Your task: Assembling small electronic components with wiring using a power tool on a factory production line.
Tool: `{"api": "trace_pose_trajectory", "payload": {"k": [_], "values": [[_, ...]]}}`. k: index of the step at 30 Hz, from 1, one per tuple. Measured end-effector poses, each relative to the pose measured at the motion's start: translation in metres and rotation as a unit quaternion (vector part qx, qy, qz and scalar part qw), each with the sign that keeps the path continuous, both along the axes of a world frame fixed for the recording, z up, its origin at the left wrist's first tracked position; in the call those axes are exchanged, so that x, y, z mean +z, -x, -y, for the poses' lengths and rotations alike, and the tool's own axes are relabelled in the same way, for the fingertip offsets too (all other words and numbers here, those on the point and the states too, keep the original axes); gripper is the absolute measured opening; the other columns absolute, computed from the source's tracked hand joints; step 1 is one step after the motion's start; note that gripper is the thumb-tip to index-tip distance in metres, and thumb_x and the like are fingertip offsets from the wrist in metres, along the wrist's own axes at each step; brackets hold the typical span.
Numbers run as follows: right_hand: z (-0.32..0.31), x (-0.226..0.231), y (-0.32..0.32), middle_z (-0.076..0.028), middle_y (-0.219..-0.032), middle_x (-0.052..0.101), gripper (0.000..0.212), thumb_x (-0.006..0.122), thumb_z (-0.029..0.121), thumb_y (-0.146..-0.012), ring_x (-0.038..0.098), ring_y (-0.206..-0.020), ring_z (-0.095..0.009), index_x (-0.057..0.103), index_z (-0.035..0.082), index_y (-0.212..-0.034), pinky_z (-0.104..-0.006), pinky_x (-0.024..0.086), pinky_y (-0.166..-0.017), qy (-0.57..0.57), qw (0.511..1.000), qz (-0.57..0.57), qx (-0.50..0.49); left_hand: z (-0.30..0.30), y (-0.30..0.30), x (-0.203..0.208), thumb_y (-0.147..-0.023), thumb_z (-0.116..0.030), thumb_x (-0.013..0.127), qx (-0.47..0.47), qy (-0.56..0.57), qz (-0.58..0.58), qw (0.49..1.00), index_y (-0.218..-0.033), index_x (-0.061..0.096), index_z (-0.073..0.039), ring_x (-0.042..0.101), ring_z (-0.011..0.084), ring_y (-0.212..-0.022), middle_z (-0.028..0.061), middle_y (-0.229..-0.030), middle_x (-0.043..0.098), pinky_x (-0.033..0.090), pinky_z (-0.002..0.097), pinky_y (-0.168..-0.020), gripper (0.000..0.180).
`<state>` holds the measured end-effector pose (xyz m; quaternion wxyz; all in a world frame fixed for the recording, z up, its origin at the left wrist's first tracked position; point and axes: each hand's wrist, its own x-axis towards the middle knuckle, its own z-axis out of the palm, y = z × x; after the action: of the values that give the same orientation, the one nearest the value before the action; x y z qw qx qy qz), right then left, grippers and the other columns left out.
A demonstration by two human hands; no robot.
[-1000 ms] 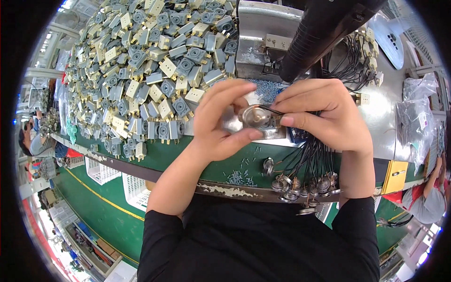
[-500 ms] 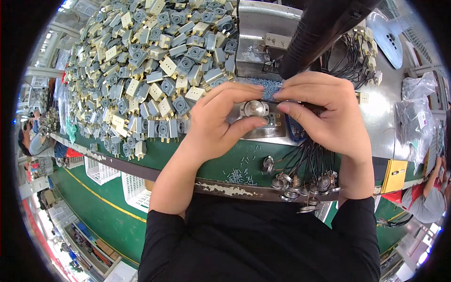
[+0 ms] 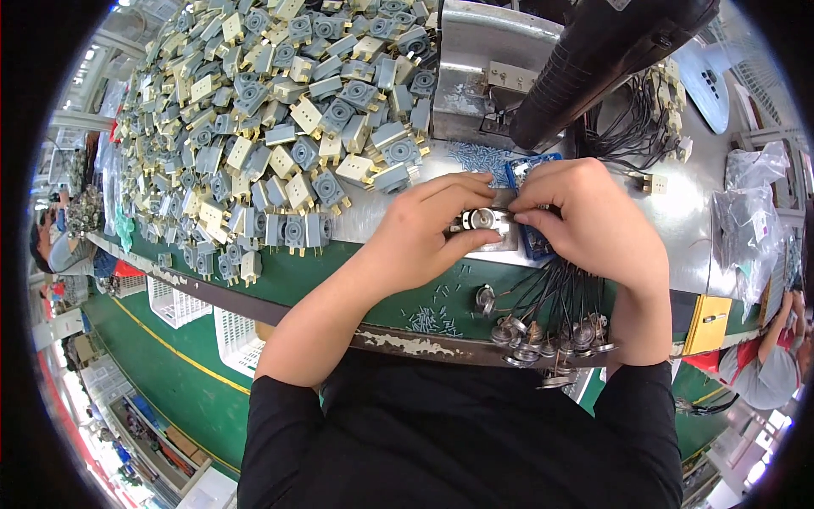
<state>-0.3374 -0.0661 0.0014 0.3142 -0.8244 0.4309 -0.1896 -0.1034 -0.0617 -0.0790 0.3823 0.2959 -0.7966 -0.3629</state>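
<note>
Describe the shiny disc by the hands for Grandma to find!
Find the black tube over the workbench. Below it in the picture, between the left hand and right hand, is the metal disc. The other discs bunch near the front edge.

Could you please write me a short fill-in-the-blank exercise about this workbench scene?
1. The round metal part sits ____ the left hand and right hand.
2. The large pile of blocks lies on the picture's ____ side.
3. The sleeves are coloured ____.
4. The small loose metal pieces lie on a bench surface coloured ____.

Missing words: between; left; black; green.
</note>
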Motion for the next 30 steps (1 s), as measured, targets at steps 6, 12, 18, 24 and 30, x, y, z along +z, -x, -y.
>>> {"api": "trace_pose_trajectory", "payload": {"k": [6, 12, 18, 24, 30], "values": [[0.004, -0.005, 0.0, -0.02, -0.085, 0.072, 0.01, 0.07, 0.001, -0.078, 0.07, -0.084, -0.039, 0.076, -0.002, -0.086, -0.0447, 0.057, -0.078, -0.005, 0.999, -0.03, 0.011, 0.003, 0.0, 0.004, -0.078, -0.008, 0.09, -0.006, -0.047, 0.007, 0.999, -0.105, 0.071, 0.0, 0.072, 0.0327, -0.112, 0.0176, -0.119, 0.074, 0.057, 0.0404, -0.097, 0.034], [0.01, -0.008, 0.002, -0.018, -0.083, 0.071, 0.01, 0.071, 0.001, -0.078, 0.07, -0.082, -0.04, 0.076, -0.002, -0.087, -0.045, 0.056, -0.075, -0.019, 0.999, -0.019, 0.04, 0.008, -0.001, 0.0, -0.076, -0.008, 0.09, -0.017, -0.065, -0.009, 0.998, -0.103, 0.072, 0.0, 0.073, 0.0317, -0.109, 0.0161, -0.115, 0.074, 0.058, 0.0396, -0.094, 0.034], [0.018, -0.017, 0.01, -0.018, -0.079, 0.07, 0.009, 0.077, -0.004, -0.078, 0.068, -0.073, -0.034, 0.074, -0.006, -0.087, -0.0391, 0.053, -0.067, -0.072, 0.995, 0.049, 0.043, 0.012, -0.002, 0.005, -0.075, -0.006, 0.09, -0.035, -0.089, -0.014, 0.995, -0.102, 0.073, 0.001, 0.073, 0.0308, -0.109, 0.0151, -0.112, 0.074, 0.058, 0.0386, -0.095, 0.033], [0.028, -0.018, 0.012, -0.017, -0.08, 0.071, 0.01, 0.078, -0.004, -0.078, 0.069, -0.073, -0.032, 0.075, -0.005, -0.088, -0.0375, 0.053, -0.067, -0.08, 0.996, 0.026, 0.033, 0.013, -0.002, 0.002, -0.075, -0.004, 0.088, -0.039, -0.096, -0.028, 0.994, -0.102, 0.074, 0.002, 0.073, 0.0301, -0.11, 0.0141, -0.11, 0.074, 0.058, 0.0392, -0.096, 0.03], [0.025, -0.012, 0.008, -0.016, -0.082, 0.073, 0.011, 0.077, -0.004, -0.079, 0.072, -0.078, -0.032, 0.076, -0.003, -0.089, -0.0371, 0.055, -0.07, 0.0, 0.999, 0.011, 0.05, 0.012, -0.004, -0.002, -0.075, -0.004, 0.089, -0.032, -0.09, -0.031, 0.995, -0.103, 0.075, 0.001, 0.073, 0.0296, -0.11, 0.0133, -0.111, 0.074, 0.058, 0.0388, -0.094, 0.031]]}}
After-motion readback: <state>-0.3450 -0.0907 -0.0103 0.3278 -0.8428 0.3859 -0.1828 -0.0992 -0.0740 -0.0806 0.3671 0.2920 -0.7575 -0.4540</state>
